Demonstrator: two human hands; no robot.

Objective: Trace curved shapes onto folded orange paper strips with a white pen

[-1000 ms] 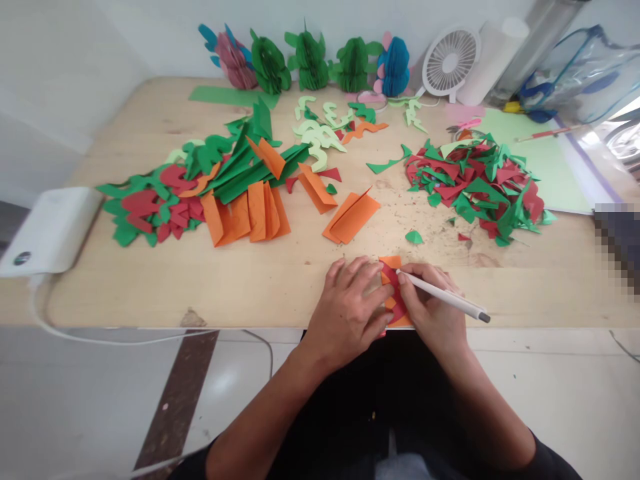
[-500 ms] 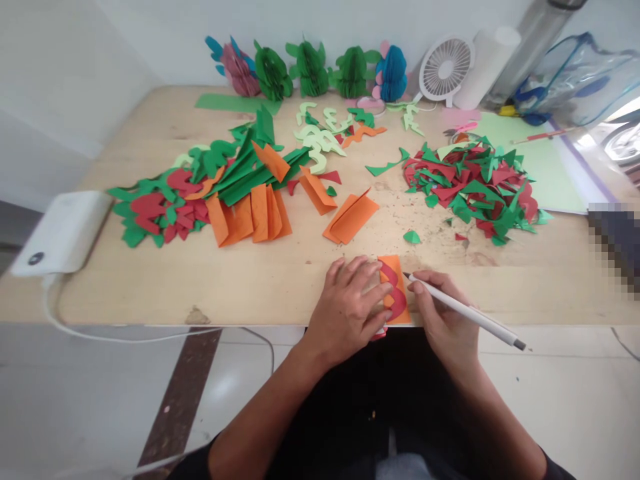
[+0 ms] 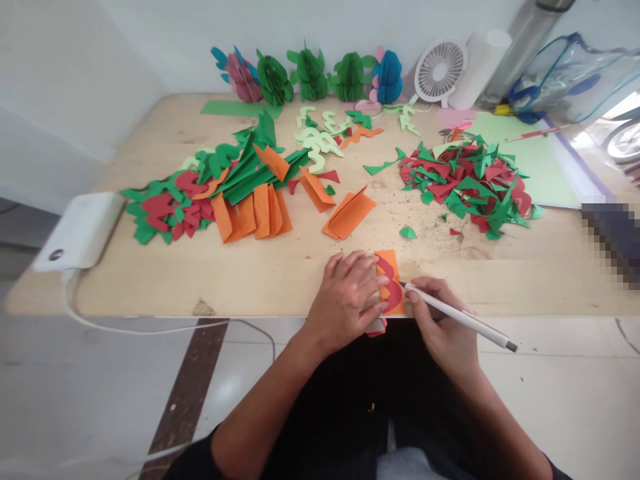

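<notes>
At the table's front edge, my left hand (image 3: 343, 297) lies palm down with its fingers spread. Its fingertips press a red scalloped paper cutout (image 3: 395, 295) onto a piece of orange paper (image 3: 391, 255). A reddish, pale-edged bit of something (image 3: 377, 327) pokes out below the thumb; I cannot make out what it is. My right hand (image 3: 445, 323) is closed around a white pen (image 3: 465, 319). The pen's dark tip touches or nearly touches the orange paper at the cutout's right edge.
Folded orange papers (image 3: 349, 215) lie ahead. Red and green cutouts (image 3: 165, 207) are piled left, paper scraps (image 3: 470, 183) right. Along the wall stand paper honeycomb figures (image 3: 310, 73) and a small white fan (image 3: 440, 72). A white power bank (image 3: 83, 230) with a cable sits at the left edge.
The pen tip has moved from the upper right of the red cutout down to its middle notch. My left hand stays on the papers. The whole view has shifted slightly.
</notes>
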